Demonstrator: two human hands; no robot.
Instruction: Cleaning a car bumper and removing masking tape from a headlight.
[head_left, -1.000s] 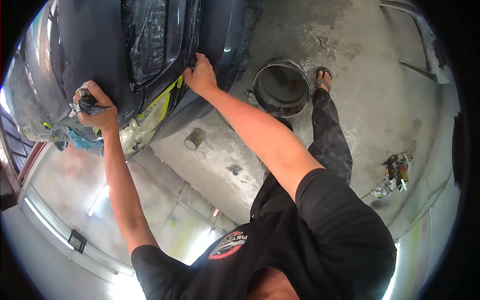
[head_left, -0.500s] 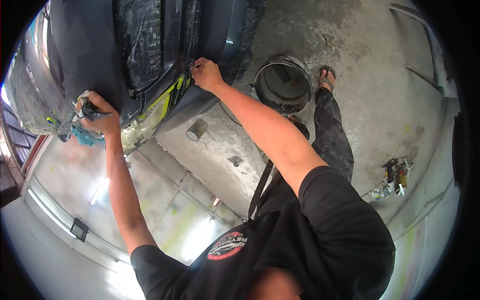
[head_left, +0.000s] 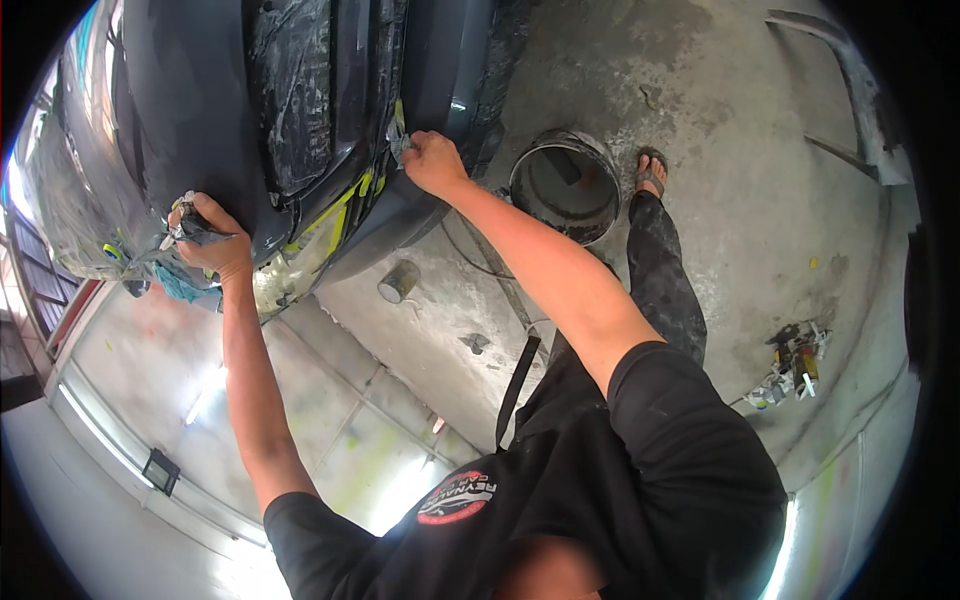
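Nearest is the black shirt [head_left: 560, 490] with a round print on its chest, and two bare forearms reach from its sleeves to the grey vehicle body [head_left: 185, 100]. The right hand [head_left: 435, 163] is at the right edge of the vehicle body; its grip is closed down to a pinch, thumb and fingertips together on a thin, pale strip with yellow-green on it [head_left: 397, 137], which lies along that edge. The left hand [head_left: 215, 245] is at the vehicle body's lower left; its grip is curled closed around a crumpled wad [head_left: 199, 233], dark with pale, torn-looking bits. Just below the wad, a blue scrap [head_left: 180, 283] hangs by the vehicle body's lower edge, and clear plastic film [head_left: 85, 210] covers the vehicle body's left side. Between the hands, yellow-green tape [head_left: 335, 212] runs over a clear lens [head_left: 283, 278] at the vehicle body's lower corner. Farther down, on the concrete floor [head_left: 720, 270], a small can [head_left: 399, 282] stands near the vehicle body, below its corner. A round bucket [head_left: 575, 228] is to the right of the vehicle body, beside a sandalled foot [head_left: 651, 175]. Well apart from the vehicle body, far to the right, lies a heap of scraps [head_left: 795, 365].
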